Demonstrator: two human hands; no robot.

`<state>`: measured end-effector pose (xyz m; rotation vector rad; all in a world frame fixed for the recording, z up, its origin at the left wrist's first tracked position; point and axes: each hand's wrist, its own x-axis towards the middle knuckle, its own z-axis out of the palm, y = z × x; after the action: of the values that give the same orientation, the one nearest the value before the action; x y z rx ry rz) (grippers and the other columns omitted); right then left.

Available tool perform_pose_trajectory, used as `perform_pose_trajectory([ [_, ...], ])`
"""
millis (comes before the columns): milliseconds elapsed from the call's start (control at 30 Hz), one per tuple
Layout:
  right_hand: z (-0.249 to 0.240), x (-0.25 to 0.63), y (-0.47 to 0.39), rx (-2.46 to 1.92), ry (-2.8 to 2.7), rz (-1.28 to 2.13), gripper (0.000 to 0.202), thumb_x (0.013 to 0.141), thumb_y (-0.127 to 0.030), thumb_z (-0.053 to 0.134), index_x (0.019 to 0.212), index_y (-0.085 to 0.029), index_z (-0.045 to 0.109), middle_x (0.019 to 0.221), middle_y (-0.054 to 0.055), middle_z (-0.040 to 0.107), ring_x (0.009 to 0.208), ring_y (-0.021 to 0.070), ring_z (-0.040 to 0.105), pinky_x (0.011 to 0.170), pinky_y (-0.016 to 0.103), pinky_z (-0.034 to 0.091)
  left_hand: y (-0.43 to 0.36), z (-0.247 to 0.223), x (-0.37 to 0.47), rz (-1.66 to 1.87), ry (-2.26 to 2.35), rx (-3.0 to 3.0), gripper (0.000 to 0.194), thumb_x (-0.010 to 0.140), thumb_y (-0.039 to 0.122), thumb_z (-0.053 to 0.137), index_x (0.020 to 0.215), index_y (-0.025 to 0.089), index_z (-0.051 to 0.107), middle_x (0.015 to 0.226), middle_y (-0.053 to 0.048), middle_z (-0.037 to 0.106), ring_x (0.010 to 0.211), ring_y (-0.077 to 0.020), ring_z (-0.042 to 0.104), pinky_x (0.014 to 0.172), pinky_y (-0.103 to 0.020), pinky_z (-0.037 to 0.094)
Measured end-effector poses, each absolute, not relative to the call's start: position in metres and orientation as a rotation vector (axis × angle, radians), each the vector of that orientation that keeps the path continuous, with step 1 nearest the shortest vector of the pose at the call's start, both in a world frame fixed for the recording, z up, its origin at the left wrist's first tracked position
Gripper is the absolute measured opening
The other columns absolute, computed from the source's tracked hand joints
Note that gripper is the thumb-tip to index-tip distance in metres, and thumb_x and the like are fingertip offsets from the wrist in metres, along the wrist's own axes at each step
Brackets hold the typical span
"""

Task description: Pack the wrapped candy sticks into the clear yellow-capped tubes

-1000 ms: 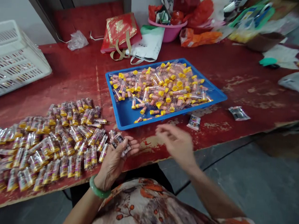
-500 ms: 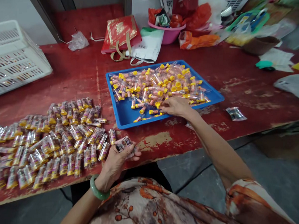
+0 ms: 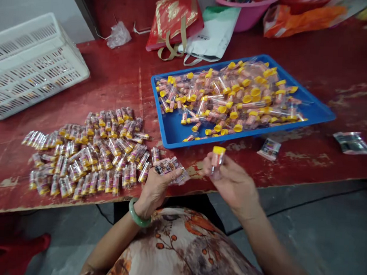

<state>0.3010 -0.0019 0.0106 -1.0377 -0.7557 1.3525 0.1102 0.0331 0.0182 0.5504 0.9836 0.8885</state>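
Note:
My left hand, with a green bangle at the wrist, is closed on a few small printed cards, fanned under the thumb. In my right hand is a small clear tube with a yellow cap, held upright with the cap on top and pink contents inside. A blue tray behind the hands carries a heap of similar yellow-capped tubes in clear wrap. Left of my left hand lie many tubes with printed wraps, spread in rough rows on the table.
The worn red table has a white slatted basket at the left. A red gift bag, a white-green bag and a pink basin stand behind the tray. Small packets lie near the front edge.
My right hand has come out of the blue tray toward me and now holds a yellow-capped tube. My left hand still holds the cards, now more fanned. The view has shifted.

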Motion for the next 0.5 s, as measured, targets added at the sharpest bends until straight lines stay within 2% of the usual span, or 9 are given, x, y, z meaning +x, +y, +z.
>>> perform_pose_trajectory([
  [100, 0.003, 0.27, -0.008, -1.064, -0.715, 1.421, 0.02, 0.074, -0.038, 0.064, 0.083, -0.02, 0.062, 0.084, 0.007, 0.064, 0.075, 0.0197, 0.06, 0.069, 0.035, 0.051, 0.032, 0.02, 0.107, 0.874, 1.016, 0.562, 0.032, 0.059, 0.022, 0.086, 0.085, 0.014, 0.069, 0.079, -0.004, 0.072, 0.066, -0.0167, 0.067, 0.065, -0.03, 0.055],
  [267, -0.005, 0.262, -0.02, -1.195, -0.728, 1.457, 0.037, 0.073, -0.036, 0.071, 0.106, -0.022, 0.067, 0.088, 0.004, 0.068, 0.08, 0.018, 0.063, 0.074, 0.031, 0.052, 0.034, 0.018, 0.102, 0.99, 1.03, 0.555, 0.035, 0.056, 0.02, 0.087, 0.085, 0.014, 0.069, 0.085, -0.005, 0.074, 0.071, -0.0182, 0.068, 0.071, -0.031, 0.055],
  [400, -0.009, 0.266, -0.031, -1.246, -0.944, 1.385, 0.035, 0.082, -0.037, 0.065, 0.116, -0.027, 0.064, 0.098, 0.003, 0.066, 0.075, 0.015, 0.062, 0.072, 0.031, 0.053, 0.035, 0.021, 0.101, 1.017, 1.029, 0.476, 0.034, 0.056, 0.02, 0.087, 0.085, 0.014, 0.07, 0.085, -0.006, 0.074, 0.072, -0.0186, 0.069, 0.075, -0.033, 0.056],
  [500, -0.003, 0.265, -0.035, -1.267, -1.302, 1.134, 0.028, 0.087, -0.031, 0.059, 0.115, -0.029, 0.065, 0.111, 0.005, 0.061, 0.096, 0.0191, 0.061, 0.086, 0.035, 0.051, 0.034, 0.027, 0.101, 0.946, 1.044, 0.406, 0.037, 0.057, 0.024, 0.086, 0.089, 0.012, 0.071, 0.088, -0.008, 0.075, 0.073, -0.0212, 0.07, 0.074, -0.035, 0.057],
])
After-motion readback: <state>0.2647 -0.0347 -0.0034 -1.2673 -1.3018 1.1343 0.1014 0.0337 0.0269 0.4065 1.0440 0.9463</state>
